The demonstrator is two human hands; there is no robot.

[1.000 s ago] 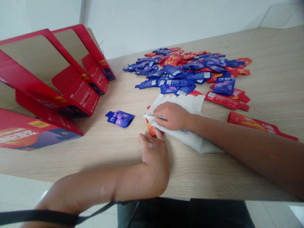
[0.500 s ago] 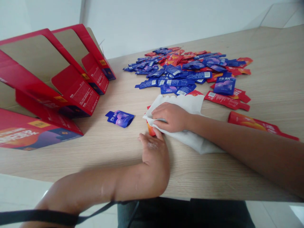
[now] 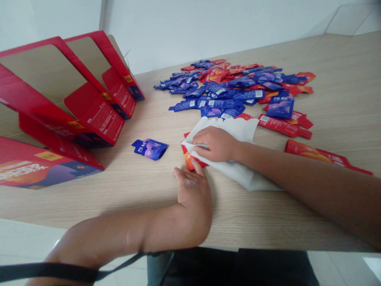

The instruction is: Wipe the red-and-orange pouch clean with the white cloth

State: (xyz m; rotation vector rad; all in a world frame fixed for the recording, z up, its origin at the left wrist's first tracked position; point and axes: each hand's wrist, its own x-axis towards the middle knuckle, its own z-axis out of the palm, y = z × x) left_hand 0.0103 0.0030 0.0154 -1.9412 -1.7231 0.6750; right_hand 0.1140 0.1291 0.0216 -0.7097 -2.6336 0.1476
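My right hand (image 3: 214,143) is closed on a white cloth (image 3: 238,129), which it presses onto a red and orange pouch (image 3: 189,162) lying on the table. The cloth covers most of that pouch; its left end shows. My left hand (image 3: 192,180) rests at the pouch's near edge, bent at the wrist, with the visible fingers apart and one fingertip touching it. To the left lies a single blue pouch (image 3: 150,149) printed with purple fruit. Another red pouch (image 3: 324,155) is partly behind my right forearm.
Several open red cardboard boxes (image 3: 102,115) stand in a row on the left. A pile of blue and red pouches (image 3: 222,89) spreads across the back of the wooden table (image 3: 133,194), near the white wall. A dark strap (image 3: 71,273) crosses below my left arm.
My right hand and the cloth have shifted slightly right and away from me, baring more of the red pouch. My left hand has stayed nearly still.
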